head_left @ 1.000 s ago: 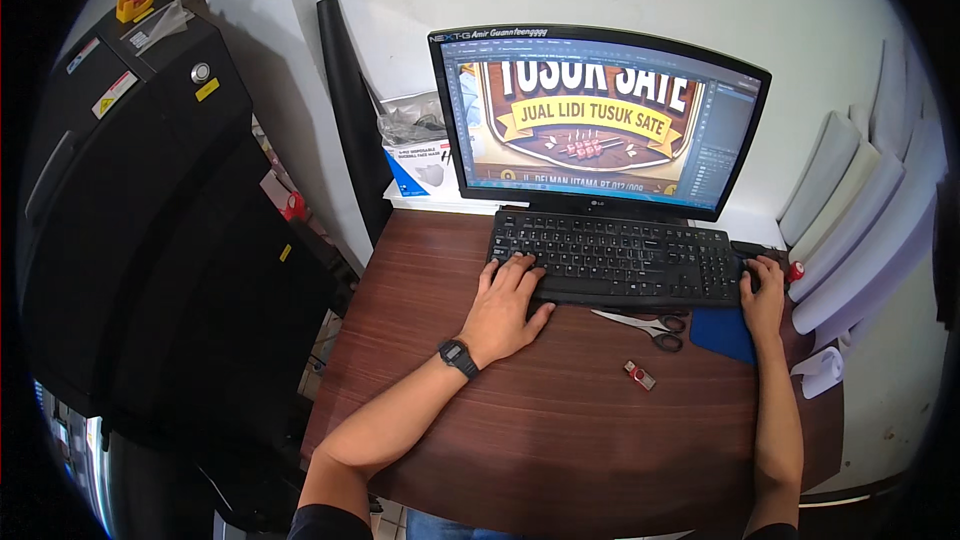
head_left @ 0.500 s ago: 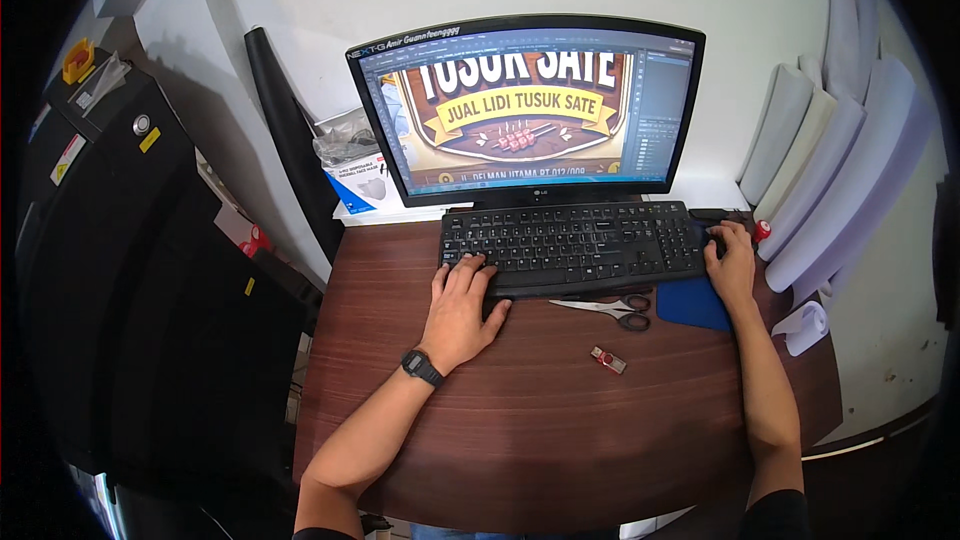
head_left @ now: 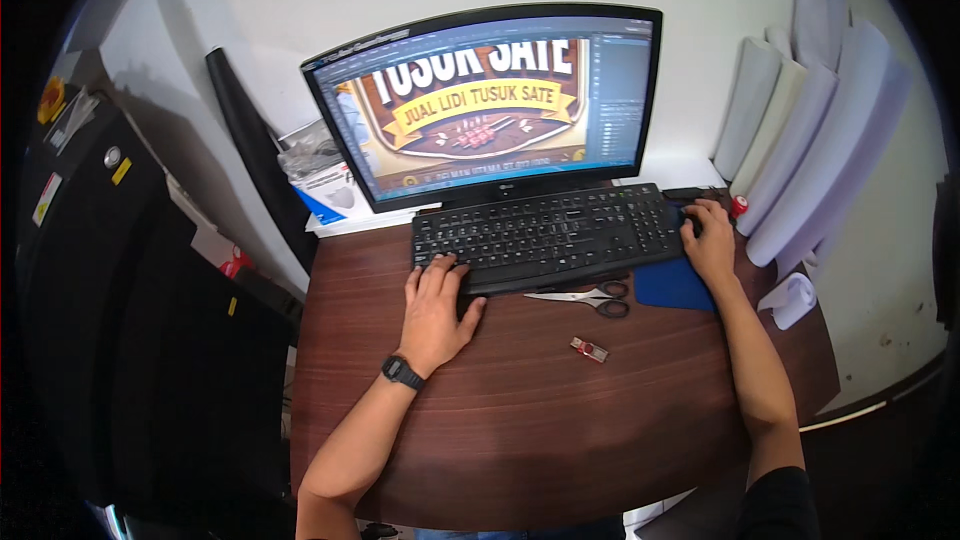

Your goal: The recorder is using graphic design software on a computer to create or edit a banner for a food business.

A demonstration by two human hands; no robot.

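My left hand [head_left: 433, 316] rests on the lower left corner of a black keyboard [head_left: 560, 230], fingers spread over the keys and thumb out to the side. A black watch is on that wrist. To the right of the keyboard, my right hand [head_left: 711, 244] is curled over a dark computer mouse [head_left: 691, 225], which it mostly covers. A blue mouse pad [head_left: 672, 286] shows under and beside that hand. Behind the keyboard stands a monitor [head_left: 490, 105], its screen showing a brown and yellow sign design inside an editing program.
Scissors [head_left: 590, 297] with black handles lie below the keyboard, and a red and silver USB stick [head_left: 589, 349] lies nearer on the brown desk [head_left: 480, 440]. Pale paper rolls [head_left: 800, 150] lean at the right. A box [head_left: 335, 192] sits left of the monitor, beside a large black machine [head_left: 150, 310].
The view has tilted and shifted, so the desk and monitor sit further left in the picture. Both hands keep their places, left on the keys, right on the mouse.
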